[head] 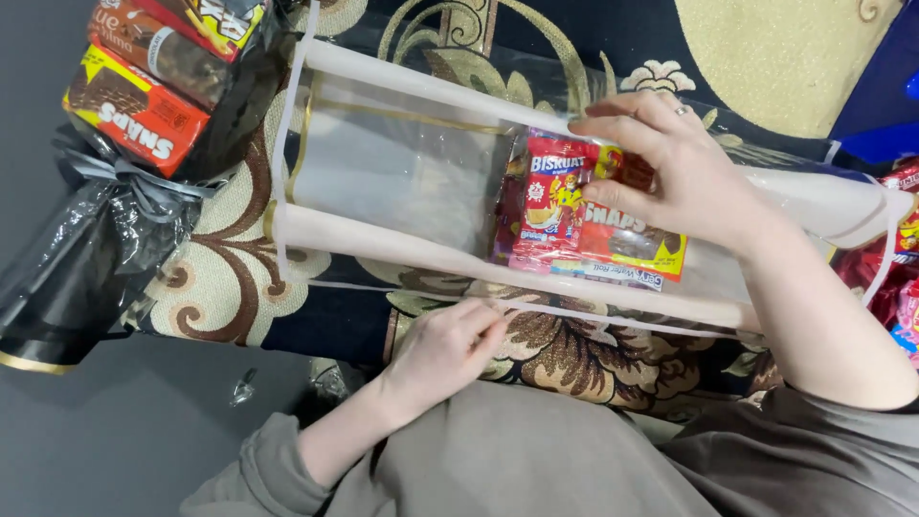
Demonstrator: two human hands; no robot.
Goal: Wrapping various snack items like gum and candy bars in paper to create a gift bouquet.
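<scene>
Red snack packets (574,206) (glossy, overlapping) lie flat on translucent wrapping sheet (402,168).

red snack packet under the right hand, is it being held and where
The right hand grips the red snack packet by its top edge, fingers above and thumb below. The left hand pinches the clear wrapping sheet's near edge.
</scene>
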